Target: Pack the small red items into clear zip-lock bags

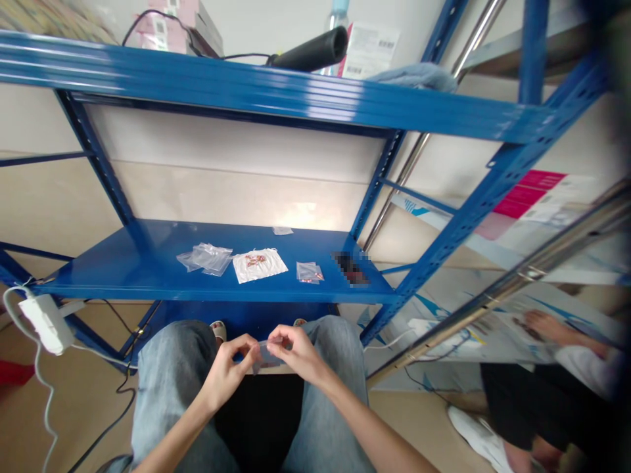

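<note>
Currently held: small clear plastic bag [269, 355], above the person's lap, between both hands.
Left hand [227, 371]: fingers clamped on the bag's left side.
Right hand [298, 351]: fingers clamped on the bag's right side, just apart from the left hand.
Lap: pale blue jeans [172, 387], beneath both forearms.
Lower shelf: blue steel shelf [98, 279], directly beyond the knees.
Items on shelf, left to right: clear plastic bags [210, 258]; white printed packet [259, 264]; small clear packet [309, 272] with red print; dark object [351, 268], obscured by pixelation.
Left side: white power strip [46, 322], with its cable, beside the shelf.
Right side: co-worker's hand [539, 325], with a white sleeve [586, 368], well apart from the person.
</note>
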{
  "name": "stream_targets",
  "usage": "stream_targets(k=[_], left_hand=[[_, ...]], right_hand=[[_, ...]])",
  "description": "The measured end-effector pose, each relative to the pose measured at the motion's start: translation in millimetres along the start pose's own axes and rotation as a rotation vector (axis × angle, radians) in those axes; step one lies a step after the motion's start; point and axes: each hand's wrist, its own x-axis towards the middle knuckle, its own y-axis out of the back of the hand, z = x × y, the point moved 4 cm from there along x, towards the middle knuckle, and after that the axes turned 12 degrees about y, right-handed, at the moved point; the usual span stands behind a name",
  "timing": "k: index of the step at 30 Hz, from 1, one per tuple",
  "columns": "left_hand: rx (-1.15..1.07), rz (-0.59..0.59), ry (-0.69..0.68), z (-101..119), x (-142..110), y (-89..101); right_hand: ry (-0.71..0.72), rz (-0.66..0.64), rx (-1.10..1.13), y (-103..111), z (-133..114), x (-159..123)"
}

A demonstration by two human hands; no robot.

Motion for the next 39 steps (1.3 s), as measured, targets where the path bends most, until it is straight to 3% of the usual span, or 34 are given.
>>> stream_targets(k=[13,19,24,28,31,35,39], left_hand=[[0.017,-0.058,0.01,-3,-7,-13.0],[0.015,-0.079,0.034,-5,-6,-11.9],[0.034,-0.072,0.077,-6,-2,-4.8],[-0.007,-0.075,0.098,-3,3,-0.2],[-0.035,-0.07,0.104,5,16,1.0],[-0.007,0.006,0.059,16,39,-0.4],[0.047,0.118,0.059,8,41,3.3]], right_hand=[[-0.059,-0.017,0.2,-15,0,-7],[-0.106,-0.087,0.245,-20,2,-9],[-0.099,0.01,0.183,-10,4,-6],[-0.158,0.038,0.263,-3,6,-4],[-0.189,0.08,0.346,5,4,4],[-0.128,0.169,0.268,29,-4,26],[-0.047,0.444,0.091,78,-3,45]])
